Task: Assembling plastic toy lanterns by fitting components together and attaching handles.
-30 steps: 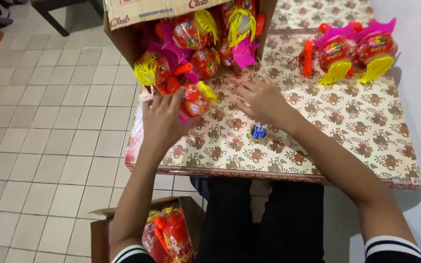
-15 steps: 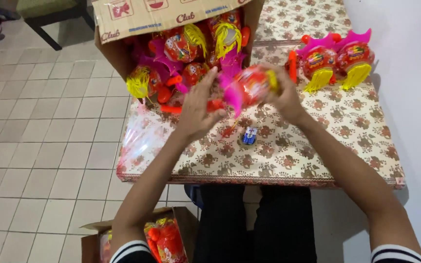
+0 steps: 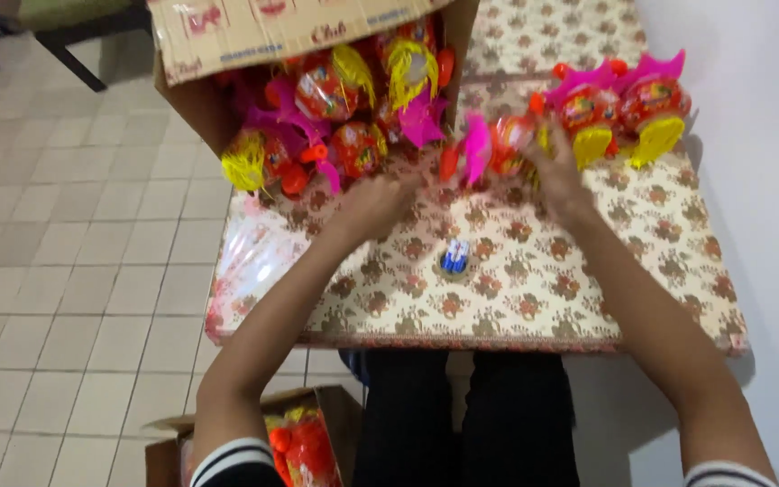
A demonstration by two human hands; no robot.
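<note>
My right hand (image 3: 559,171) grips a wrapped round toy (image 3: 498,144) with an orange body and pink and yellow frills, held just left of two similar toys (image 3: 619,113) standing at the table's far right. My left hand (image 3: 373,206) reaches toward a heap of the same toys (image 3: 335,135) spilling from a tipped cardboard box (image 3: 254,36). Its fingers are curled, and I cannot tell if they hold anything. The table (image 3: 534,289) has a cream cloth with a red floral pattern.
A small blue and white object (image 3: 454,257) lies on the cloth in the middle. A clear plastic bag (image 3: 250,261) lies at the table's left edge. A second cardboard box (image 3: 295,442) with red toys stands on the tiled floor beside my legs. A white wall runs along the right.
My right hand has carried the toy from the pile rightward toward the two toys at the far right. My left hand has gone back to the heap by the box.
</note>
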